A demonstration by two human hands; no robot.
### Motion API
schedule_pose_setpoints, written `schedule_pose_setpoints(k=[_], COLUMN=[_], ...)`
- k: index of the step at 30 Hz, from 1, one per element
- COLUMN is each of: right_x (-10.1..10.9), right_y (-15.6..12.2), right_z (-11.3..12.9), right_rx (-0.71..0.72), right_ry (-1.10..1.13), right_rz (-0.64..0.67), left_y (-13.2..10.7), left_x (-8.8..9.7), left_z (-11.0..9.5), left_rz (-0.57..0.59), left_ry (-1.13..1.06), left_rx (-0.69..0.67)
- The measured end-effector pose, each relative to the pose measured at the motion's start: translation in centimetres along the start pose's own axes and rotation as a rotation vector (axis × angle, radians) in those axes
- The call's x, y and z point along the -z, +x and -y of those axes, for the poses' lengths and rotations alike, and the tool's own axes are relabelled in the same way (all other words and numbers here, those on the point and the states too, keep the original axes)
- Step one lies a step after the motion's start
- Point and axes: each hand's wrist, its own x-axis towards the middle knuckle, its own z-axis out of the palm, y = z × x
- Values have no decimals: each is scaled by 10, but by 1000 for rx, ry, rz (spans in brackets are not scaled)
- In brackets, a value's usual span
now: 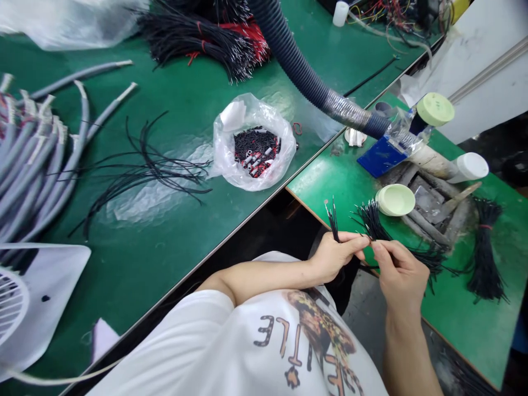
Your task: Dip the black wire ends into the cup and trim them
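My left hand [332, 256] is closed round a few thin black wires [332, 217], whose bare tips stick up above the fingers. Its thumb and forefinger reach to the right, where they meet the fingertips of my right hand [400, 267]. Between the two hands a wire end is pinched, too small to make out fully. Just behind the fingertips lies a bundle of black wires [373, 217] with silvery ends on the smaller green table. A pale green round lid or cup [395, 199] stands next to that bundle.
A clear bag [223, 165] of small black, red and grey pieces sits on the long green table [177, 220]. Grey cables [53, 187] lie at left, wire bundles [202, 47] behind. A ribbed hose [305, 82] reaches to a blue piece [381, 157]. A tied bundle [487, 250] lies at right.
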Motion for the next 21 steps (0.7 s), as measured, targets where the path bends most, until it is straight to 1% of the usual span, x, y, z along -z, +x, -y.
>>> schedule_pose_setpoints(k=[3, 6, 9, 12, 15, 21], right_x=[15, 29, 37, 36, 30, 24], right_y=[10, 21, 28, 29, 27, 27], right_z=[3, 6, 11, 15, 17, 12], right_rx=[38, 66, 83, 105, 115, 89], right_ry=[-75, -161, -211, -216, -209, -167], right_rz=[23, 52, 81, 124, 146, 106], left_y=[4, 9, 13, 15, 18, 19], left_x=[-7, -11, -12, -13, -14, -14], left_z=[-1, -4, -11, -17, -18, -15], left_rz=[46, 80, 116, 137, 124, 90], left_ry=[-44, -87, -122, -142, -157, -202], left_rx=[39, 74, 76, 77, 86, 93])
